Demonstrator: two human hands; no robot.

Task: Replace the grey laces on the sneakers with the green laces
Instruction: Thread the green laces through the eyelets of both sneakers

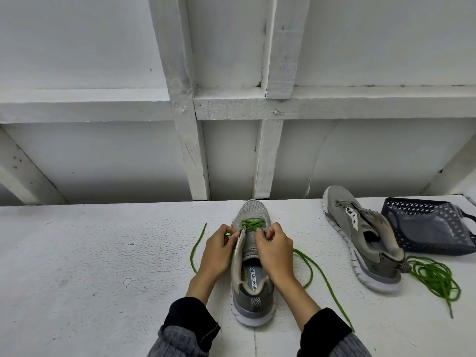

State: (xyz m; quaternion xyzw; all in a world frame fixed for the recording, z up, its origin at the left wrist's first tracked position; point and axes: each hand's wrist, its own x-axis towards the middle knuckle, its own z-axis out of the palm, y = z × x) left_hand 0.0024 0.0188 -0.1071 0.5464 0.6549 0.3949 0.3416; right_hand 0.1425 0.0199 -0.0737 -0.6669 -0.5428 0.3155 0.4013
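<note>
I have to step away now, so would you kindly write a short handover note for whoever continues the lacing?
Left hand and right hand each pinch the green lace at the centre sneaker.
Done: lowest eyelets near the toe laced green; both ends trail loose on the table.
Left: upper eyelets here, then the whole second sneaker, lying unlaced at right with a coiled green lace beside its heel, a dark basket behind.
</note>
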